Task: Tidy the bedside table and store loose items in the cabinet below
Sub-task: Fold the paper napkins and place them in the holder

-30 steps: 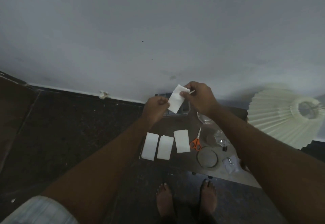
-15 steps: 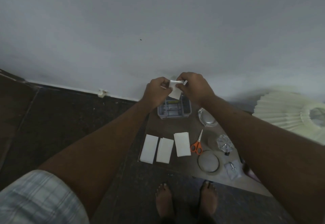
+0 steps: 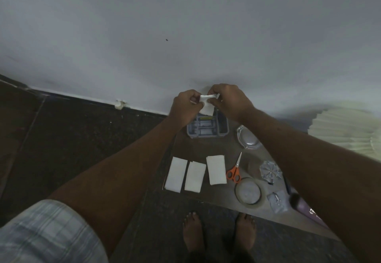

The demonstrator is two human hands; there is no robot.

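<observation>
Both hands are raised over the back of the brown bedside table (image 3: 198, 149). My left hand (image 3: 185, 106) and my right hand (image 3: 226, 101) pinch the top edge of a small white tissue (image 3: 207, 107), which hangs folded between them above a grey compartment box (image 3: 223, 130). Three folded white tissues (image 3: 194, 176) lie in a row on the table's near left part. Orange-handled scissors (image 3: 234, 173) lie to their right.
A glass dish (image 3: 248, 141), a crumpled clear wrapper (image 3: 270, 172), a tape roll (image 3: 248, 192), a small plastic bag (image 3: 277, 200) and a purple item (image 3: 305, 209) lie on the table's right part. A pleated lampshade (image 3: 346, 130) stands at right. My bare feet (image 3: 218, 233) stand on dark floor.
The tissue, held open and slanted a second ago, has been folded smaller, and both hands have closed together on its top edge. The camera has tilted, showing more of the table.
</observation>
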